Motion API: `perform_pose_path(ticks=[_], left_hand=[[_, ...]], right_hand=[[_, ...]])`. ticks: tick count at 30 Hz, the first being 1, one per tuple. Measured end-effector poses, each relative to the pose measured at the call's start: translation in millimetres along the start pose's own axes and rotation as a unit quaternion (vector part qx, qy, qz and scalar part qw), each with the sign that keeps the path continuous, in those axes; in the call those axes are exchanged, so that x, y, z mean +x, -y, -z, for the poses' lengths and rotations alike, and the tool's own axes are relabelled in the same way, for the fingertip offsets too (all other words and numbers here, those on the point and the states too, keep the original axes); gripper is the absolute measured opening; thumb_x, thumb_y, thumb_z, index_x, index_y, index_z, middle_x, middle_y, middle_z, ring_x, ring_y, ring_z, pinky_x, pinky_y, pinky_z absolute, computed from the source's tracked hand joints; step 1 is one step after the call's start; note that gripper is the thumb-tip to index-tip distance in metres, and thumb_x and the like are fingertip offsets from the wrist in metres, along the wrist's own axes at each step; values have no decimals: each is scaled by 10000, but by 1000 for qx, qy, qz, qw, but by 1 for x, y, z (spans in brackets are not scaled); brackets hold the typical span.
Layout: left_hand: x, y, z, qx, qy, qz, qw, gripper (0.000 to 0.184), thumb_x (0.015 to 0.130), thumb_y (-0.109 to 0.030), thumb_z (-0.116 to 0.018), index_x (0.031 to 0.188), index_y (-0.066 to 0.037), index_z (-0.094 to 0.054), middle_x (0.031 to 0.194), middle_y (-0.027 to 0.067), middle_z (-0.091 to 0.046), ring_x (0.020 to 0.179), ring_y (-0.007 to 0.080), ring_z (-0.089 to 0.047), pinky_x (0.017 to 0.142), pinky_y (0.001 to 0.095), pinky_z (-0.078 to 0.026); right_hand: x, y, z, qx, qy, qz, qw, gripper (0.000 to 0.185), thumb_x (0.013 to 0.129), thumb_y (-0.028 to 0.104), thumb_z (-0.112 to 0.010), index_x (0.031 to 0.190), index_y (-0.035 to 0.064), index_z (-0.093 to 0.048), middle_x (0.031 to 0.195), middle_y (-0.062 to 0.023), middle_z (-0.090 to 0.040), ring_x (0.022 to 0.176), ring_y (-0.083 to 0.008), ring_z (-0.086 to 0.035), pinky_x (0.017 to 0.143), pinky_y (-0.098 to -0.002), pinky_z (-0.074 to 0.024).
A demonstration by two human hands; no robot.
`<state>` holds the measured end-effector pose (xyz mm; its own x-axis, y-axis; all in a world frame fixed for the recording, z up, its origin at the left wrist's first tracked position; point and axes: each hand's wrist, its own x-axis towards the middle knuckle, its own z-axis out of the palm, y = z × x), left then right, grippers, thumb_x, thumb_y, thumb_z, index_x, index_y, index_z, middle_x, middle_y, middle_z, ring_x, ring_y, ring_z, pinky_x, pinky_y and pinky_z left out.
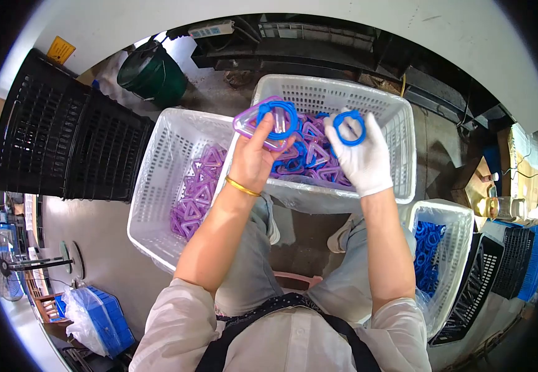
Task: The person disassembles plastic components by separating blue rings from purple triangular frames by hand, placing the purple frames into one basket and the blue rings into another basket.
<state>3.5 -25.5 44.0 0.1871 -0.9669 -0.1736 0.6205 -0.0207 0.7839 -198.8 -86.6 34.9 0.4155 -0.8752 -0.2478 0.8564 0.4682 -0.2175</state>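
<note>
My bare left hand (253,158) grips a purple triangular piece (246,121) together with blue rings (292,118), held above a white crate (410,155). On my right hand (365,158) is a white glove, and a single blue ring (349,128) lies against its palm and fingers. Beneath both hands, that crate contains purple triangles (312,131) mixed with blue rings. A second white crate (151,170) at the left holds purple triangles (192,211).
At the right, a smaller white crate (461,214) holds blue rings (427,248). Stacked black baskets (64,130) stand at the left, near a dark green bucket (153,73). A blue crate (107,316) lies at lower left, a fan (5,266) above it.
</note>
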Motion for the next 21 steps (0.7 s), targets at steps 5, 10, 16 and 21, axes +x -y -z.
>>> perform_pose_path(ticks=[5, 10, 16, 21], left_hand=[[-2, -8, 14, 4, -26, 10, 1000, 295, 976, -210, -571, 1239, -77, -572, 1119, 74, -659, 976, 189, -655, 844, 374, -561], [-8, -13, 6, 28, -19, -5, 999, 263, 958, -159, -586, 1205, -65, -585, 1109, 67, -663, 975, 189, -659, 845, 360, -555], [-14, -22, -7, -67, -28, -39, 997, 227, 929, -91, -592, 1145, -23, -595, 1027, 74, -665, 944, 169, -661, 800, 324, -561], [-18, -29, 1, -109, -86, -22, 990, 257, 933, -117, -603, 1172, -26, -575, 1049, 67, -660, 944, 153, -657, 797, 309, -547]], right_hand=[[-4, 7, 4, -185, -2, 12, 983, 423, 970, 319, -569, 1231, -11, -530, 1040, -134, -625, 981, -253, -631, 872, -424, -553], [-1, -7, 9, -355, -14, -5, 935, 298, 868, 76, -602, 1156, 4, -593, 936, -87, -624, 840, -182, -611, 770, -335, -535], [78, -25, 85, -761, -31, -84, 643, 234, 863, 45, -561, 1064, 66, -680, 780, -59, -645, 597, -133, -558, 588, -282, -496], [137, -81, 206, -909, -12, -103, 404, 366, 865, 349, -656, 1110, 78, -679, 1045, -242, -661, 988, -369, -639, 893, -406, -504]])
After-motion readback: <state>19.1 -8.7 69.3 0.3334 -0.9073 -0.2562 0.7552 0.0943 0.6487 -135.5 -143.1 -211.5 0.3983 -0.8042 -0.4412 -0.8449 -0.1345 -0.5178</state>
